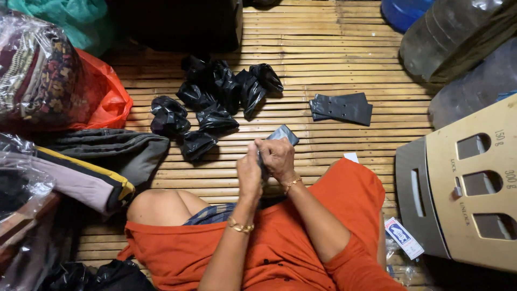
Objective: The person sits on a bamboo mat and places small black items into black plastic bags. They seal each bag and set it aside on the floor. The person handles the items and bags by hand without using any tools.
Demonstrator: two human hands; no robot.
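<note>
I sit on a bamboo slat floor in an orange garment. Both hands meet in front of me around a small black plastic bag. My left hand grips its near end and my right hand pinches the part above; a flat corner of the bag sticks out past my fingers. Just beyond my hands lies a pile of several crumpled black plastic bags. To the right of that pile sits a flat stack of folded black bags.
A red plastic bag and wrapped fabric bundles crowd the left. Folded clothes lie by my left knee. A cardboard box with cut-outs stands at right, with large plastic water bottles behind it.
</note>
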